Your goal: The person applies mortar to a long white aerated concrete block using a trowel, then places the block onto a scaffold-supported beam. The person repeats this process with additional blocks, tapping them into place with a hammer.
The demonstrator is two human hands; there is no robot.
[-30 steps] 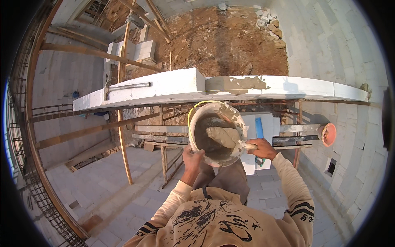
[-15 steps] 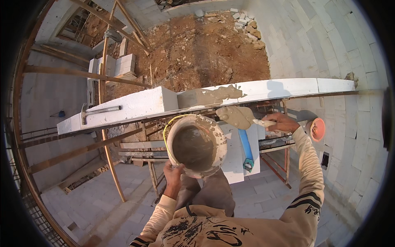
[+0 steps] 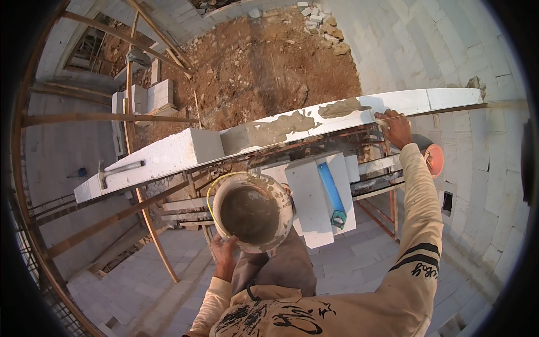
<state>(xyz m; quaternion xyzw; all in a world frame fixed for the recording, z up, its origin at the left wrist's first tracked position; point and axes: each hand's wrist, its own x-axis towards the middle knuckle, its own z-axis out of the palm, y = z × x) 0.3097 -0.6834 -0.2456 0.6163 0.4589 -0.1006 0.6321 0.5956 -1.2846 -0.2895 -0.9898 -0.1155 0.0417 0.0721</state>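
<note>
My left hand (image 3: 225, 251) is closed on the near rim of a mortar-smeared bucket (image 3: 285, 216) with a yellow handle. Grey wet mortar (image 3: 250, 213) fills part of it. Out at the white block wall (image 3: 398, 101), my right hand (image 3: 397, 128) grips a trowel, its handle mostly hidden in my fingers. The blade, coated in mortar (image 3: 343, 108), is over the wall's top; I cannot tell whether it touches. To its left, more mortar (image 3: 283, 126) is spread unevenly on the blocks, ending by a taller white block (image 3: 185, 149).
A hammer (image 3: 120, 172) rests on the blocks at left. A blue-bladed handsaw (image 3: 331, 188) lies on white blocks (image 3: 307, 208) on the scaffold. An orange bucket (image 3: 433, 160) stands at right. Wooden poles (image 3: 112, 119) cross the left side; reddish soil (image 3: 252, 67) lies beyond the wall.
My right hand has moved forward and right, bringing the loaded trowel from above the scaffold to the wall top. The bucket appears slightly lower and further left, still held by my left hand.
</note>
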